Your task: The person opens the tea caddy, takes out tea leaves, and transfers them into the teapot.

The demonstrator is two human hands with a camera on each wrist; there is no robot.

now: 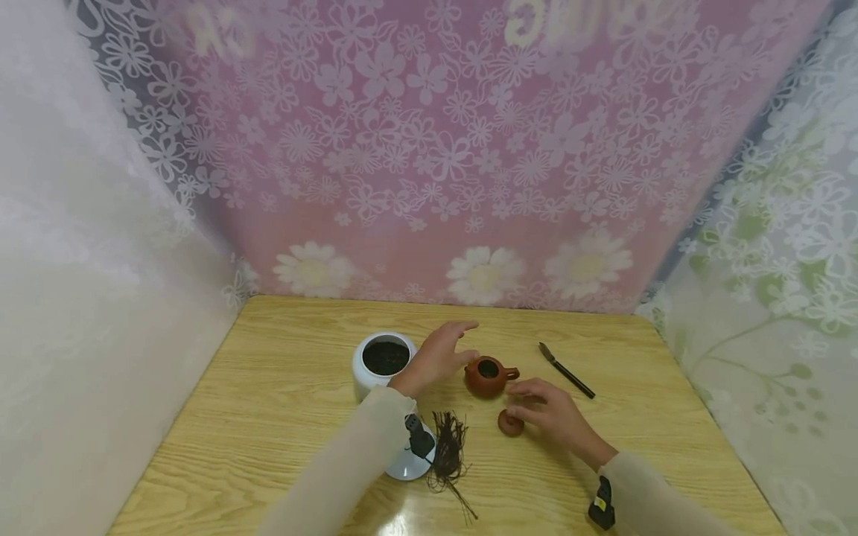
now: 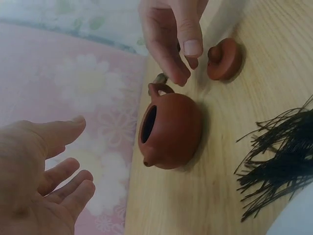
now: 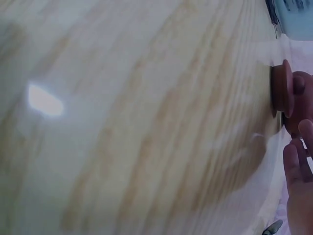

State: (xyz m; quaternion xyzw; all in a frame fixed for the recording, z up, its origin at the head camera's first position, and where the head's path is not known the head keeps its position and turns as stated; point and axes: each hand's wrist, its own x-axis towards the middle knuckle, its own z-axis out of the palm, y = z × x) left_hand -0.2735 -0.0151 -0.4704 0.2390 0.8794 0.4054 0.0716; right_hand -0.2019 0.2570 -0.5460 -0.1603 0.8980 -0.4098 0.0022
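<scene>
A small reddish-brown clay teapot (image 1: 484, 385) stands uncovered on the wooden table, dark inside its mouth. My left hand (image 1: 439, 356) hovers beside its spout, thumb and fingers spread with nothing between them. In the left wrist view a gap shows between that hand and the teapot (image 2: 176, 132). The matching teapot lid (image 1: 511, 424) lies on the table with its knob up. Above it, close to the teapot's handle, is my right hand (image 1: 553, 413), fingers loosely bent and holding nothing. From the right wrist, the lid (image 3: 281, 90) appears next to the fingertips.
A white jar (image 1: 360, 376) filled with dark leaf-like bits stands left of the teapot, partly behind my left forearm. Nearer me lie a white disc (image 1: 407, 469) and a bundle of dark strands (image 1: 447, 450). A slim dark brush-like tool (image 1: 568, 374) lies at right.
</scene>
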